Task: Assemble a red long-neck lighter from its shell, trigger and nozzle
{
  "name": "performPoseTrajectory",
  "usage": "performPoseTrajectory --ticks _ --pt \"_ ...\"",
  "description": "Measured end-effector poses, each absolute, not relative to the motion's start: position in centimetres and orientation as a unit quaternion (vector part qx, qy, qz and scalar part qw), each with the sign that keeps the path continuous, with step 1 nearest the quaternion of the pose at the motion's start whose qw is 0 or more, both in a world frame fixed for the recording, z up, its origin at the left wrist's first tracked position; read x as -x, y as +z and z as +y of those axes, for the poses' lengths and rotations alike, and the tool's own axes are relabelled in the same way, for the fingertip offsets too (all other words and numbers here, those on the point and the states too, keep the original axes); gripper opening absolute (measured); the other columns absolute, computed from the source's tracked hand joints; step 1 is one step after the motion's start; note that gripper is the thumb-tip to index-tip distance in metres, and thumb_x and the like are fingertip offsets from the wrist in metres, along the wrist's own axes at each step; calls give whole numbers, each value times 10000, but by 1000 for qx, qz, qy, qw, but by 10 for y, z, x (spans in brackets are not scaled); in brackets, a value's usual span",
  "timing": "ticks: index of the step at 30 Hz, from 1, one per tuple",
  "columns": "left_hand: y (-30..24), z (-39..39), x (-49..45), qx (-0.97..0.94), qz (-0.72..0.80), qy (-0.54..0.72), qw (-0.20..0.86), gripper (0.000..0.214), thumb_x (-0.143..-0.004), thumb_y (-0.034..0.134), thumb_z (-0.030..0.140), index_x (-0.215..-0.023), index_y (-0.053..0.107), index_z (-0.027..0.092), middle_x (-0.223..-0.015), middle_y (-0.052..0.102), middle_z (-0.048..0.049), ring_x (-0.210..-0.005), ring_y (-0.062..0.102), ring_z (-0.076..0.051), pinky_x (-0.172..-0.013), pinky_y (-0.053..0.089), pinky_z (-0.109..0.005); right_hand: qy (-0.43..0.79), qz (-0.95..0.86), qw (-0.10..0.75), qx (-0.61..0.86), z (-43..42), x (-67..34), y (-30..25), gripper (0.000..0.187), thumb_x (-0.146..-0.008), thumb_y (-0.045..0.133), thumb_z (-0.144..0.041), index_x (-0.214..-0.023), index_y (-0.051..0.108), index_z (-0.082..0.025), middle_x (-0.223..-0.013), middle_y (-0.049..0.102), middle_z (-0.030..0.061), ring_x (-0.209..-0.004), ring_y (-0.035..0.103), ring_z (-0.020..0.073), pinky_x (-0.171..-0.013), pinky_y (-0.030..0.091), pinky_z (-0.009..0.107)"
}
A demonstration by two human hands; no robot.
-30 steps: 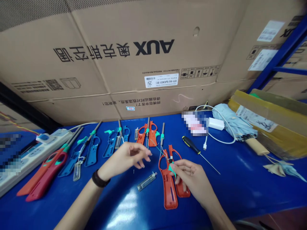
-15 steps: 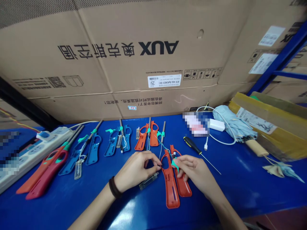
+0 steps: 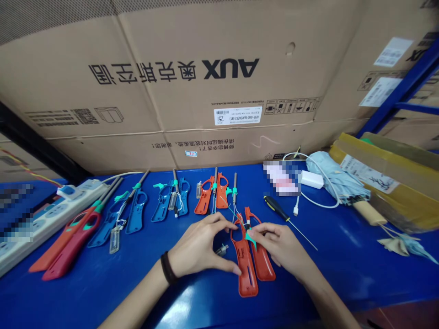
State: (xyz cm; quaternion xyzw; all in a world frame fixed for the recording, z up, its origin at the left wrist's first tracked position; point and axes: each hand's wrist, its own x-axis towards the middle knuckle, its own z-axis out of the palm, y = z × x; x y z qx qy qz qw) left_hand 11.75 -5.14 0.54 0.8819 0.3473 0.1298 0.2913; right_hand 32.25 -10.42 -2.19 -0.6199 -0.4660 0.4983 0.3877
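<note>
right hand [image 3: 284, 249]: green trigger [image 3: 250, 237] pinched over orange casing halves [image 3: 244, 261] | left hand [image 3: 202, 246]: fingers spread beside them | risk: thin wires [image 3: 236, 211] may be tugged loose if trigger is lifted

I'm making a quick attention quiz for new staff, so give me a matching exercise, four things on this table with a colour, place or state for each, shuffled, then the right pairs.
1. Frontmost green piece
2. Screwdriver
3. Umbrella
4. Power strip

A. White, on the left side
B. Pale blue
C. Held in the right hand
D. Part black, part yellow

Pairs: 1-C; 2-D; 3-B; 4-A
</note>
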Motion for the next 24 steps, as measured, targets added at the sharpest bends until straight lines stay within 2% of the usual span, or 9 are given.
performPoseTrajectory --ticks 3,7,10,12,16,19,24 --pt "2 -54 -119 -894 341 115 267 762 -515 710 646 -1146 547 251 -1055 553 -40 -918 577 -240 -742 476 -349 482 -492 395 608 -104 -322 -24 281 -688 666 -435 -701 695 -156 -574 617 3 -496 542 125 -458 403 218" --pt "-2 -54 -121 -907 326 110 244 697 -557 702 610 -1123 554 232 -1032 560 -45 -901 575 -242 -713 480 -344 484 -496 384 610 -103 -319 -25 278 -678 657 -437 -704 716 -166 -580 635 17 -540 571 162 -485 409 236" --pt "-4 -54 -122 -911 324 105 232 663 -560 696 613 -1074 568 214 -1004 567 -44 -873 574 -239 -675 474 -333 473 -511 357 622 -104 -315 -24 265 -681 650 -418 -699 723 -163 -543 608 9 -504 520 138 -475 372 227" --pt "-3 -55 -122 -912 326 99 229 663 -551 695 626 -1052 577 209 -996 570 -42 -860 574 -238 -654 470 -327 475 -519 330 629 -104 -313 -23 264 -690 645 -403 -694 719 -150 -485 548 -12 -455 439 104 -446 314 213" --pt "1 -54 -121 -907 334 106 235 660 -570 673 653 -1060 600 217 -991 591 -38 -872 580 -229 -691 469 -320 491 -528 304 623 -104 -313 -23 276 -707 631 -397 -690 707 -132 -411 430 -51 -410 305 70 -403 206 197" --pt "6 -52 -118 -897 342 119 253 556 -630 638 648 -1000 645 233 -931 622 -19 -857 587 -200 -709 456 -287 499 -544 285 611 -101 -317 -21 274 -708 628 -387 -700 716 -128 -413 465 -44 -403 298 69 -396 193 197" --pt "7 -51 -117 -902 329 102 260 440 -668 620 632 -830 661 225 -804 640 1 -755 586 -166 -633 409 -240 489 -589 253 591 -90 -325 -9 244 -702 637 -372 -660 709 -143 -425 460 -47 -420 305 74 -420 209 210"
